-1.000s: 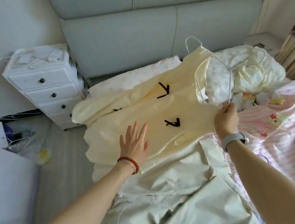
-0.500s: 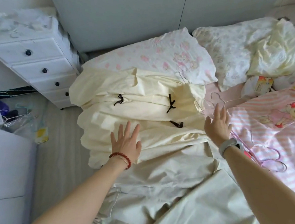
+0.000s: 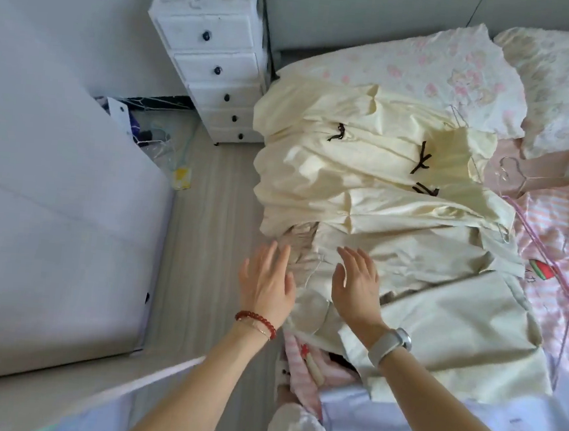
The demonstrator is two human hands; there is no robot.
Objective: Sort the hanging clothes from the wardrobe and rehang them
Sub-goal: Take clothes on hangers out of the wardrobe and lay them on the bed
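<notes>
Cream dress [image 3: 364,188] bears three black bows [image 3: 421,162]; two hands, left hand [image 3: 267,282] and right hand [image 3: 356,287], grips apart.

Both hands spread flat, side by side, at the near edge of the cream dress [image 3: 364,194].

The left hand [image 3: 267,282] reaches forward palm down with fingers straight and slightly spread, just left of the dress's near hem, a red bead bracelet on its wrist. The right hand [image 3: 356,287] lies alongside it, fingers extended over the fabric below the dress, a pale watch on its wrist. Both forearms are bare.
</notes>
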